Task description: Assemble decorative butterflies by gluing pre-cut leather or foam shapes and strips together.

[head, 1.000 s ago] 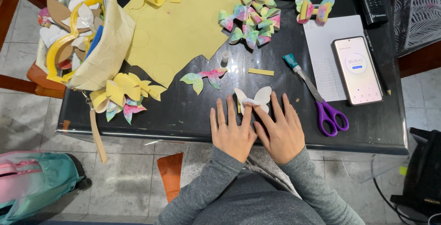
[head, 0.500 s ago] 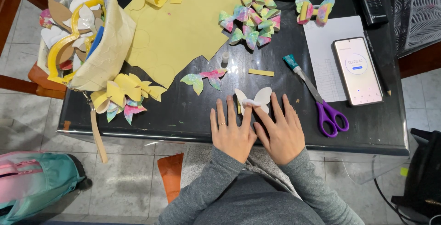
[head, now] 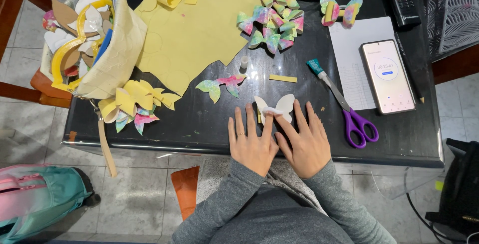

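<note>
While both hands lie flat at about 6 o'clock on the black table (head: pixel 199 124), the left hand (head: pixel 253 143) and right hand (head: pixel 307 144) spread their fingers open, gripping nothing, fingertips pinning the white paper bow (head: pixel 274 107). I'd say press evenly on the centre wrap so it sits flat. Purple scissors (head: pixel 349 114) are at 3 o'clock. Out at 10 o'clock, a cream bag (head: pixel 119 49) holds yellow and white cutouts.
</note>
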